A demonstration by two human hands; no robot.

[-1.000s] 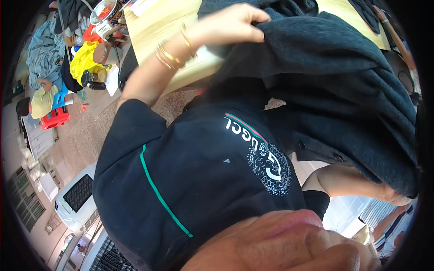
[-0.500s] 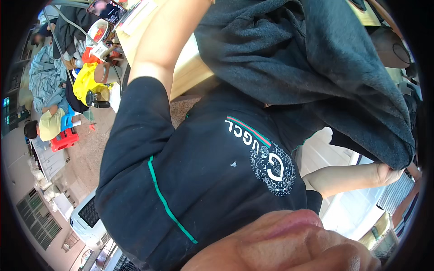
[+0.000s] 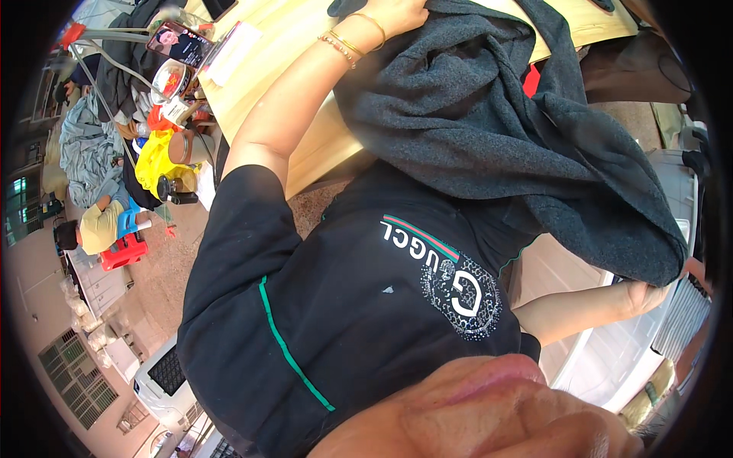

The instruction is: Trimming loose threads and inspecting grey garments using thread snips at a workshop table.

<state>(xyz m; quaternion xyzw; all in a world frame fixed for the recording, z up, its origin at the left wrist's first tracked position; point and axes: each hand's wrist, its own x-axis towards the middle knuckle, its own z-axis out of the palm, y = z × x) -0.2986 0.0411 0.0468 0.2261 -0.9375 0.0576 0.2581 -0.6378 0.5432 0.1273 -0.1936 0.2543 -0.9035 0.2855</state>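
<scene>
A large dark grey fleece cloth (image 3: 466, 130) hangs in loose folds from the table across my lap and off to the right. My left hand (image 3: 397, 17), with gold and beaded bracelets at its wrist, is at the top of the view with its fingers closed on the cloth's far part. Far to the right, my right hand (image 3: 647, 296) grips the cloth's lower corner; the fabric partly hides its fingers. Between the hands the cloth sags, and a narrow strip of it lies apart at the upper right.
The pale wooden table (image 3: 305, 156) bears a phone with a lit screen (image 3: 179, 42) near its left edge. Beside it are a white bowl (image 3: 169, 80) and a yellow bag (image 3: 156, 164). A person (image 3: 99, 225) sits by a red stool (image 3: 124, 252) at left. White bins (image 3: 611, 359) stand at right.
The cloth has dropped and bunched, baring more of the table and a small red patch. My left hand has come into view at the top. My right hand still holds the corner.
</scene>
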